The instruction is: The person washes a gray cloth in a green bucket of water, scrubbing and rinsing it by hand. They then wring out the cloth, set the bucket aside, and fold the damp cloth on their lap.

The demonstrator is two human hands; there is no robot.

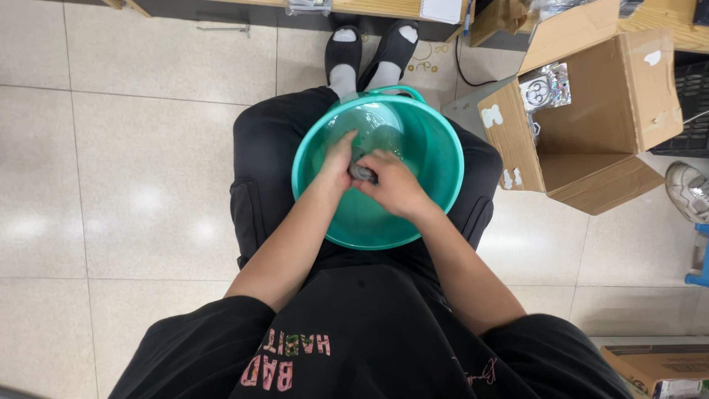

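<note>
We look down on a pale tiled floor (111,185), with a wooden bench edge along the top and an open cardboard box (591,118) lying on its side at the right. A teal plastic basin (443,159) rests on our lap, between our knees, our slippered feet (369,48) showing just past its far rim. Both hands meet in the middle of the basin. Our left hand (336,162) and right hand (391,185) are closed together around a small grey object (362,173), fingers curled tight on it; what it is we cannot tell. A clear lid or bowl (369,122) lies against the basin's far wall, just beyond our fingers.
</note>
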